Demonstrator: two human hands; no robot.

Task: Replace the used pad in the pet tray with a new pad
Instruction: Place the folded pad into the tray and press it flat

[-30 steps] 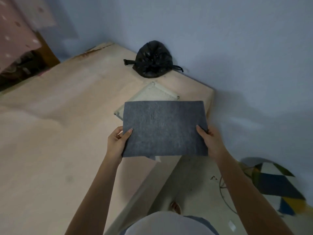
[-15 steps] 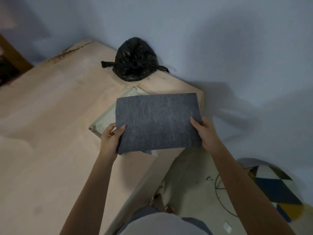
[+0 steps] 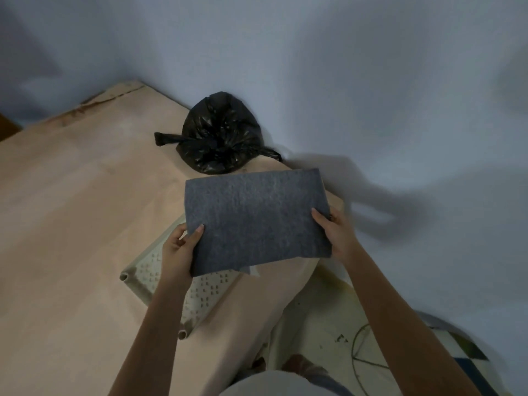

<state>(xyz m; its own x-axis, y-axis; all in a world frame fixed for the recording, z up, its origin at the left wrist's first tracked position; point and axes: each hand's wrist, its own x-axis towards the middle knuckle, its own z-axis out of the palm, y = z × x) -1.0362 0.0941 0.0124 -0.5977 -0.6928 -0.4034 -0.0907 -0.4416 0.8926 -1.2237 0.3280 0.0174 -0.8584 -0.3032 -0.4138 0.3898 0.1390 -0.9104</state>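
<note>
1. Hands hold a grey pad (image 3: 255, 221) flat in the air above the tabletop (image 3: 71, 224), one at each short side.
2. Left hand (image 3: 178, 252) pinches the pad's near left corner, thumb on top and the other fingers curled beneath.
3. Right hand (image 3: 335, 235) grips the right edge, thumb lying on the upper face and the fingers hidden under the pad.
4. Tray (image 3: 205, 292), pale and rectangular with rows of small holes in its floor, lies on the tabletop directly under the pad; its near left part shows, the rest is covered by the pad and the left forearm.
5. Black bag (image 3: 218, 132), tied shut at the top, sits on the tabletop against the wall (image 3: 314, 67), just beyond the pad's far edge.
6. A small pale scrap shows below the pad's near edge; what it is cannot be told.
7. To the right, past the tabletop edge, the floor (image 3: 320, 330) shows a thin wire loop and a rug (image 3: 463, 352) with coloured triangles.
</note>
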